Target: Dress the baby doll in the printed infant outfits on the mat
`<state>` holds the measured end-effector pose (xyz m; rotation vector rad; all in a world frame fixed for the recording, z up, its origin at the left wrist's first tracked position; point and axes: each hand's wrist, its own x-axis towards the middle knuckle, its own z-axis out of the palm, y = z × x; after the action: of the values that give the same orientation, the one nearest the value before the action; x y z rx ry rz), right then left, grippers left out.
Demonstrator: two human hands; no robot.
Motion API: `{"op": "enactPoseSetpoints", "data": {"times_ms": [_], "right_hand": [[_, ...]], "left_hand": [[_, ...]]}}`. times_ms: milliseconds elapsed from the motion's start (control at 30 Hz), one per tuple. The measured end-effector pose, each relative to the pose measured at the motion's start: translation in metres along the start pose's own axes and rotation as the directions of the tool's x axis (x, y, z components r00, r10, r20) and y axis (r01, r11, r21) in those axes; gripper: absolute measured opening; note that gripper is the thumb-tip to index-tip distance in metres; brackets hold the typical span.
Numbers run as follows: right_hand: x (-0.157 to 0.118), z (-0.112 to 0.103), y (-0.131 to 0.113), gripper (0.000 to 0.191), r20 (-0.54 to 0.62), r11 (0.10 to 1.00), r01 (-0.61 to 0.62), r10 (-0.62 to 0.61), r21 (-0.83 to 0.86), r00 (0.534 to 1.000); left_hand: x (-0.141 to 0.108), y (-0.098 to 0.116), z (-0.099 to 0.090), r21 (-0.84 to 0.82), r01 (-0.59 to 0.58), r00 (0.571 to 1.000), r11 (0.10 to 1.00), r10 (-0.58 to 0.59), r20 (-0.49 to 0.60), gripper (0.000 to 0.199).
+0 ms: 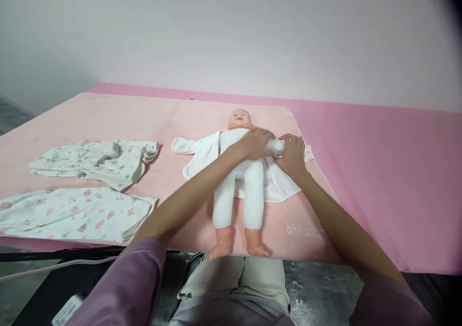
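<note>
A baby doll [237, 177] with a white cloth body lies on its back, feet toward me. Under it a white baby shirt [276, 184] is spread open, its sleeves [185, 146] stretched to both sides. My left hand [257, 143] reaches across the doll's chest and grips its white arm [276, 145] near the shoulder, on the right. Around the outer end of that same arm my right hand [291, 154] is closed, by the shirt's right sleeve. The doll's hand on that side is hidden.
Folded printed baby clothes [97, 160] lie at the left, with another patterned garment [75, 213] in front of them. A peach mat [202, 119] covers part of the pink table [378, 172]. A pale wall [231, 37] stands behind. Below the front edge runs a white cable [46, 269].
</note>
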<state>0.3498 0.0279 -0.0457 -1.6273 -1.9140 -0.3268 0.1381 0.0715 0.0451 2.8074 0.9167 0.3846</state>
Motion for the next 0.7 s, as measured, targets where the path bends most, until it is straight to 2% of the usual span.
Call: {"op": "enactPoseSetpoints", "data": {"times_ms": [67, 133, 233, 333, 433, 533, 700], "right_hand": [[-0.001, -0.007, -0.006, 0.039, -0.035, 0.999, -0.036, 0.036, -0.001, 0.999], [-0.001, -0.013, -0.012, 0.028, -0.043, 0.996, -0.088, 0.088, -0.005, 0.995], [-0.002, -0.018, -0.018, 0.014, -0.065, 0.993, -0.119, 0.119, -0.001, 0.991], [-0.003, -0.018, -0.023, 0.023, -0.067, 0.996, -0.084, 0.085, 0.006, 0.994], [-0.005, -0.016, -0.027, 0.038, 0.107, 0.995, -0.076, 0.068, 0.069, 0.992], [-0.005, -0.013, -0.029, 0.048, 0.297, 0.99, -0.103, 0.071, 0.095, 0.952], [0.002, -0.015, -0.026, 0.028, 0.402, 1.0, -0.013, 0.006, 0.014, 0.916]], "left_hand": [[0.02, 0.01, 0.01, 0.09, 0.019, 0.994, 0.996, -0.028, 0.104, 0.049], [0.026, 0.01, 0.017, 0.155, 0.043, 0.993, 0.987, -0.06, 0.104, 0.045], [0.014, 0.003, 0.018, 0.16, 0.09, 0.996, 0.983, -0.084, -0.043, 0.043], [-0.001, -0.001, 0.013, 0.092, 0.214, 0.956, 0.973, -0.189, -0.227, 0.044], [-0.005, 0.001, 0.01, 0.009, 0.248, 0.922, 0.969, -0.233, -0.31, 0.05], [-0.002, 0.003, 0.011, -0.049, 0.232, 0.921, 0.972, -0.235, -0.31, 0.056], [0.0, 0.0, 0.011, -0.083, 0.231, 0.922, 0.969, -0.246, -0.298, 0.047]]}}
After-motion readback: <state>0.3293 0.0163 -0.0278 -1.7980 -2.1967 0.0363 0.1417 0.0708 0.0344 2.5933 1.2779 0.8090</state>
